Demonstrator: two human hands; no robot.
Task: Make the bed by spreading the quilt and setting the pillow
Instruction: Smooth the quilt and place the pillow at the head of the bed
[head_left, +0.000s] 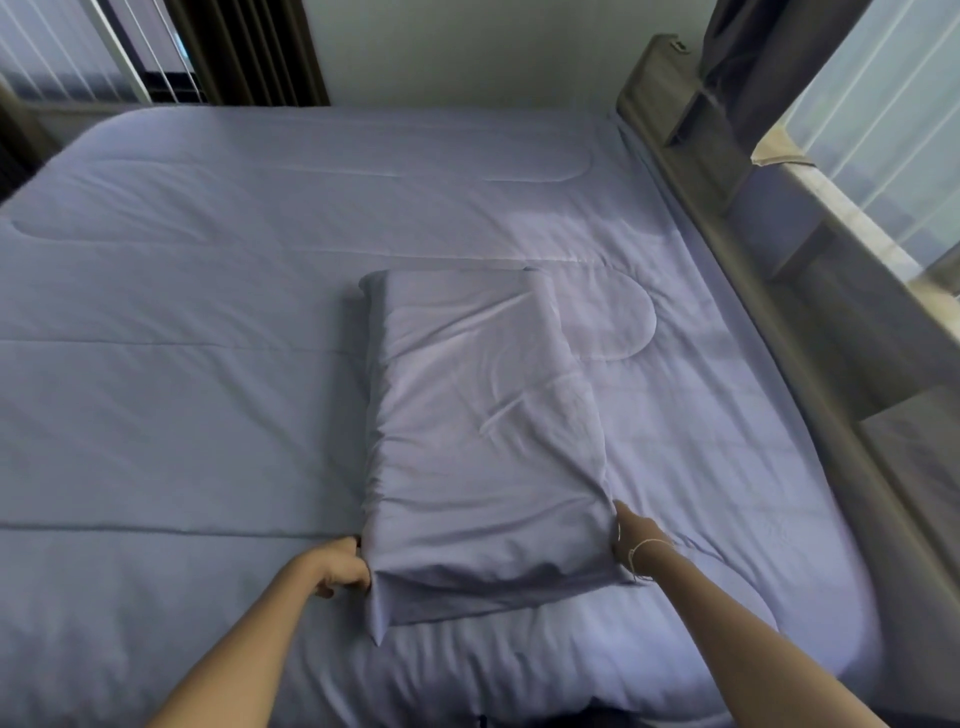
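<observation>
Currently quilt (208, 291) lies spread; left hand (340, 566) and right hand (631, 535) grip pillow (483, 431) at lower centre. Next, probably: shift it toward headboard (691, 135), upper right.

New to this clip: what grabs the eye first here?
The pillow lies lengthwise in the middle of the spread quilt, same lavender cloth, its near end pinched from both sides. The left hand holds the near left corner in a curled grip, and the right hand holds the near right corner. A wooden headboard runs along the right edge of the bed.
</observation>
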